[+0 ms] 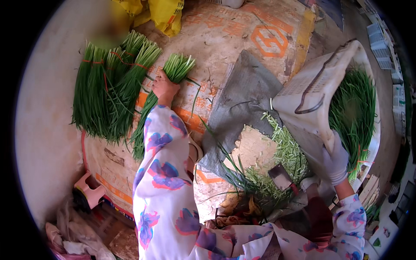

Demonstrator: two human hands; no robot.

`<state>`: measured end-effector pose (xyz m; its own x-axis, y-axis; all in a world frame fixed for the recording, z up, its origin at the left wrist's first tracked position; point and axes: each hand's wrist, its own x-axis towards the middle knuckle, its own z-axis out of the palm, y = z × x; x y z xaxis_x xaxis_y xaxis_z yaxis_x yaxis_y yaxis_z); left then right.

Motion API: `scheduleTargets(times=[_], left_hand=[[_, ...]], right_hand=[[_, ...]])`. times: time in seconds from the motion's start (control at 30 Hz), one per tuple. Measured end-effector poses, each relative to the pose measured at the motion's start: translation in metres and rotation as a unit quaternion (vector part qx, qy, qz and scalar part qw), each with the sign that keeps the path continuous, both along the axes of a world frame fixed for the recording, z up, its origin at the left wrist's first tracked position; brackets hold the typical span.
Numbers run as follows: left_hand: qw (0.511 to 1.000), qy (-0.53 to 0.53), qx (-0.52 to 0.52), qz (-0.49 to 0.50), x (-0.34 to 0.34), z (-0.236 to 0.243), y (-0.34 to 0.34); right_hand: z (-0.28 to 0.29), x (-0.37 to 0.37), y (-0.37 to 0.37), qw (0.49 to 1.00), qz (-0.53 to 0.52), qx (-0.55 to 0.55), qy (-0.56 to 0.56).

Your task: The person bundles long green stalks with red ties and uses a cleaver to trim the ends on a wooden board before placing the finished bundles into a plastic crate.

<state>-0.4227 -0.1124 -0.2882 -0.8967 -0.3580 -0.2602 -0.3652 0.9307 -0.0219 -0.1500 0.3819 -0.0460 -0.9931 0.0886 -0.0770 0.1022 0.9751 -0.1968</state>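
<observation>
My bare left hand (164,89) is closed round a small bunch of garlic chives (178,67), its pale cut ends pointing away and its leaves trailing beside my sleeve. Just left of it lie larger bundles of chives (115,91), bound with red ties. At the right, my white-gloved right hand (336,158) grips the near rim of a white plastic basket (299,93), which is tipped on its side. More long chives (353,104) fill the basket. A small cleaver (281,177) rests on the chopped pale stem ends in front of me.
A grey sheet (242,95) lies under a worn board (255,149) and the cut stem pieces (288,149). Yellow bags (167,15) stand at the far left. A pink stool (90,190) is at the lower left. Stacked white crates (381,45) line the right side.
</observation>
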Motion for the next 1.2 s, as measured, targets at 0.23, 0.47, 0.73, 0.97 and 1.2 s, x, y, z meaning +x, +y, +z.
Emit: scheduleTargets(times=[0.23, 0.47, 0.73, 0.97, 1.2], left_hand=[[0.820, 0.202, 0.492, -0.209, 0.042, 0.170, -0.039], [0.557, 0.032, 0.795, -0.240, 0.169, 0.473, -0.008], [0.167, -0.118, 0.972, -0.113, 0.318, 0.394, 0.098], [0.434, -0.042, 0.865, -0.250, 0.342, 0.390, 0.177], [0.732, 0.020, 0.632, -0.254, 0.349, 0.287, 0.201]], right_hand=[[-0.004, 0.001, -0.001, 0.998, 0.042, 0.022, 0.031], [0.044, -0.011, 0.002, 0.967, 0.056, -0.186, 0.164], [0.207, 0.126, -0.162, 0.878, 0.313, -0.279, 0.232], [0.100, 0.206, -0.139, 0.665, 0.084, -0.742, 0.007], [-0.016, 0.171, -0.184, 0.801, -0.111, -0.551, 0.204]])
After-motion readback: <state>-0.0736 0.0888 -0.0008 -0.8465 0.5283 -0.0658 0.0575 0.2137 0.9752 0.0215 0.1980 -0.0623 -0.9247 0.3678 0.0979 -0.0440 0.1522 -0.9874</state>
